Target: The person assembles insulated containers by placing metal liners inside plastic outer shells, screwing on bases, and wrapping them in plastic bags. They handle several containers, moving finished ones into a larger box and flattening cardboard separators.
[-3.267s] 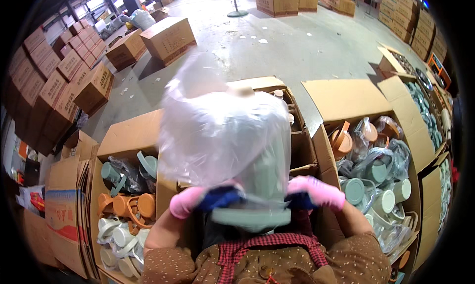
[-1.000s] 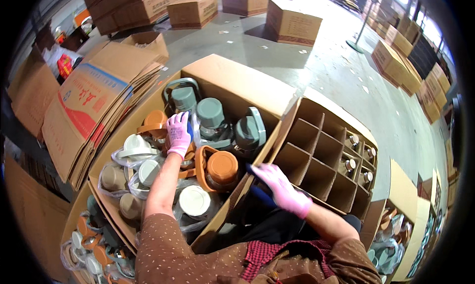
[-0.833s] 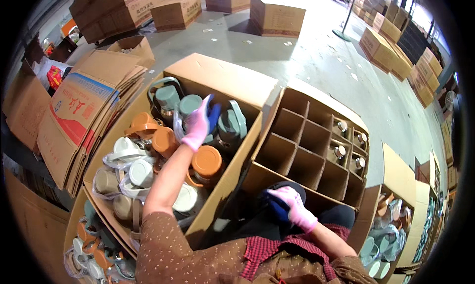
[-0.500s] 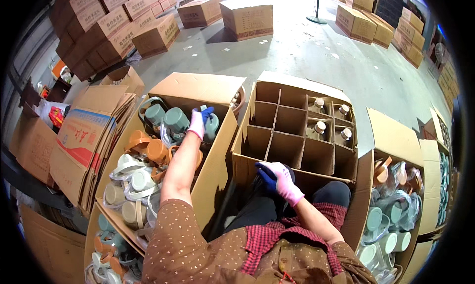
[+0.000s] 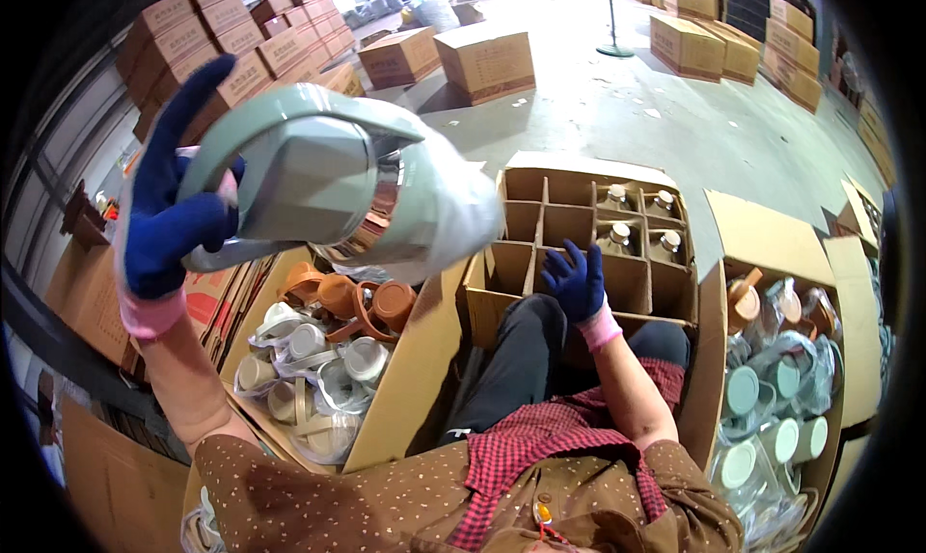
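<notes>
My left hand (image 5: 164, 215), in a blue and pink glove, is raised at the left and grips the handle of a grey-green thermos jug (image 5: 313, 187). The jug lies tilted on its side in the air, its far end in a clear plastic bag (image 5: 449, 215). My right hand (image 5: 577, 283), gloved alike, holds nothing, with its fingers apart over the near edge of a cardboard box with dividers (image 5: 487, 314). Several bottle-shaped things with pale necks (image 5: 617, 233) stand in its right-hand cells. Below the jug, an open carton (image 5: 410, 389) holds orange and cream lidded jugs (image 5: 365, 358).
At my right, another open carton (image 5: 709, 379) holds bagged jugs in green, white and orange. Flattened cardboard (image 5: 198, 307) leans at the left. Closed cartons (image 5: 487, 61) stand on the floor ahead, with stacks behind at both sides.
My left hand has lifted the grey-green jug out of the left carton, up and towards me. My right hand has risen slightly and spread its fingers.
</notes>
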### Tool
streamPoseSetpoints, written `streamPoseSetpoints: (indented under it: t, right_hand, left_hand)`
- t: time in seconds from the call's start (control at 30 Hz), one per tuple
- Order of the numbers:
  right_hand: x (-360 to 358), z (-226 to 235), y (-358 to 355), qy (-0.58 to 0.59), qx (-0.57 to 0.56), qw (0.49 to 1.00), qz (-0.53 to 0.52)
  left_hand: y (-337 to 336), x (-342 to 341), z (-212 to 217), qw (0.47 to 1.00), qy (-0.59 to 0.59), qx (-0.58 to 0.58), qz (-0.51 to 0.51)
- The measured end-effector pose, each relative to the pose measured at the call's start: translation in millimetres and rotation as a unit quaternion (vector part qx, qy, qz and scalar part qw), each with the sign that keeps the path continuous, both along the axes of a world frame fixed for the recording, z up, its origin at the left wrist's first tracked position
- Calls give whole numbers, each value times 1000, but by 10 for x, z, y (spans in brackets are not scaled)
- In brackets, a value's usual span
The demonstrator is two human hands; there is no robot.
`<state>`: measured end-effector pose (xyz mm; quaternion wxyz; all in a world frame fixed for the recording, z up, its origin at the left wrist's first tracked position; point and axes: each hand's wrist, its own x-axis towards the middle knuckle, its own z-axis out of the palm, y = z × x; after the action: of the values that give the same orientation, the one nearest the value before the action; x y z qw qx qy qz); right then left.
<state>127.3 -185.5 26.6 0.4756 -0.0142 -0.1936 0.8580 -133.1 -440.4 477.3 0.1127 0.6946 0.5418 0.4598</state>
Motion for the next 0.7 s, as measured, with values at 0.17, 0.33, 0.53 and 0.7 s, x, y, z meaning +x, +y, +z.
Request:
streamPoseSetpoints:
  t: [0.17, 0.33, 0.53, 0.7]
  right_hand:
    - [656, 590, 35, 120, 69, 989, 57]
    - [2749, 1474, 575, -203, 199, 902, -326]
    - [2505, 2563, 595, -279, 380, 868, -159]
    - [1509, 2054, 758, -583, 234, 739, -243]
  left_hand:
    - [110, 58, -782, 973, -214, 62, -59]
    - [206, 398, -2410, 825, -476, -184, -241]
    - [112, 1397, -3163, 825, -69, -224, -515]
    - [563, 914, -3266, 827, -204, -439, -286]
